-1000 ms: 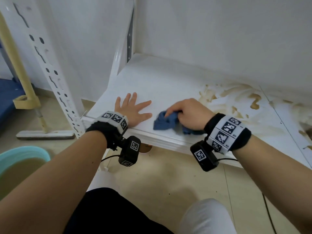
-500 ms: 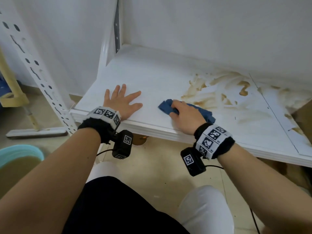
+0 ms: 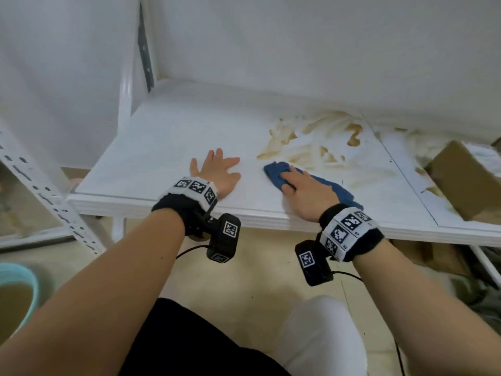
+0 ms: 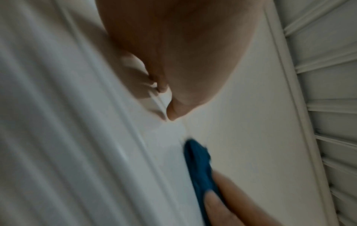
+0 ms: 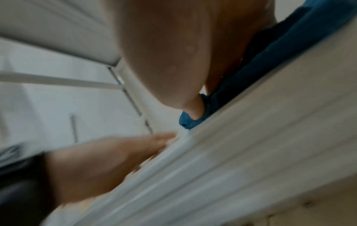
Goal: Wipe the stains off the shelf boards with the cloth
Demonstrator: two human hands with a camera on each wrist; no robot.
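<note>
Partway, by the look. Right hand [image 3: 303, 194] flat, fingers straight, pressing blue cloth [image 3: 282, 173] on white shelf board [image 3: 168, 147] at edge of brown stains [image 3: 311, 139]. Left hand [image 3: 217, 173] splayed, bracing. Left portion clean; smears remain right, toward cardboard box [image 3: 466, 180].

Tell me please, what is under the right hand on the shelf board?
Under the right hand lies the blue cloth, pressed flat on the white shelf board; its ends stick out on both sides. Whether stains lie beneath the cloth cannot be seen, because it covers that part.
</note>
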